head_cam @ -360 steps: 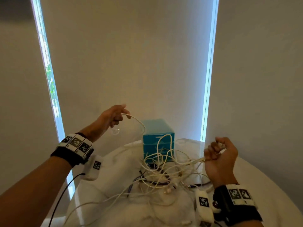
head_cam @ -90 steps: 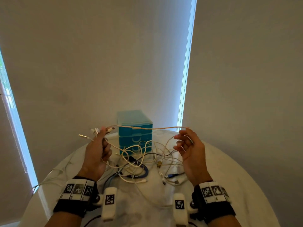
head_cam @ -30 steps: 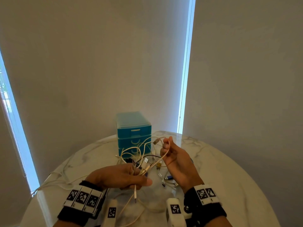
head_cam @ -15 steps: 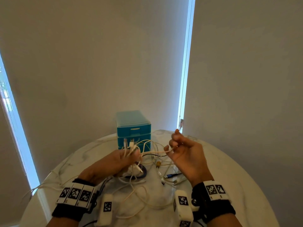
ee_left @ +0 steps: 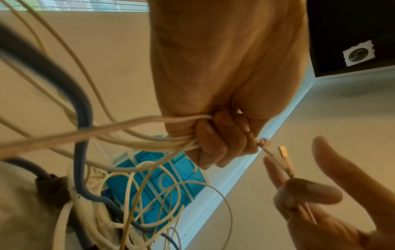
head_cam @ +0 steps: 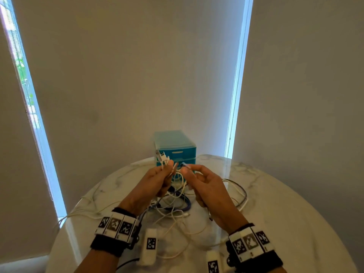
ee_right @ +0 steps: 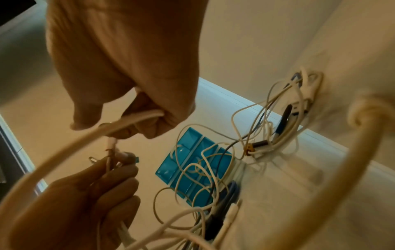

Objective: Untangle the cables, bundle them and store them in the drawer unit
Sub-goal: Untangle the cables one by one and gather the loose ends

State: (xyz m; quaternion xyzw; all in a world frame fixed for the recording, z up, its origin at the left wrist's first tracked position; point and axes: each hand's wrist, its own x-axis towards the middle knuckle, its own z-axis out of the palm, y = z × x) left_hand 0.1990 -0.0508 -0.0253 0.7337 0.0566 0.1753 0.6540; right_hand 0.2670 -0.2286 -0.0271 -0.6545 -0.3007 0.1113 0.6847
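No readable text, only black-and-white tag markers on the wristbands (head_cam: 116, 226). Left hand (head_cam: 151, 184) fisted round a bunch of white cables (ee_left: 149, 143), plugs poking out at 12. Right hand (head_cam: 206, 186) pinches one cable end, now touching the left's; half a second ago apart. Teal plastic drawer unit (head_cam: 175, 146) at 12, shut, on white marble tabletop (head_cam: 285, 213).

We see a round white marble-patterned table (head_cam: 285, 209) carrying everything. At its far edge stands a small teal plastic drawer unit (head_cam: 175, 146), drawers shut. In front of it a tangle of thin white cables (head_cam: 177, 215) sprawls across the top, looped through a thicker dark blue cable (head_cam: 186, 203). One white strand trails off the left rim, where, as far as we can tell, it hangs free.
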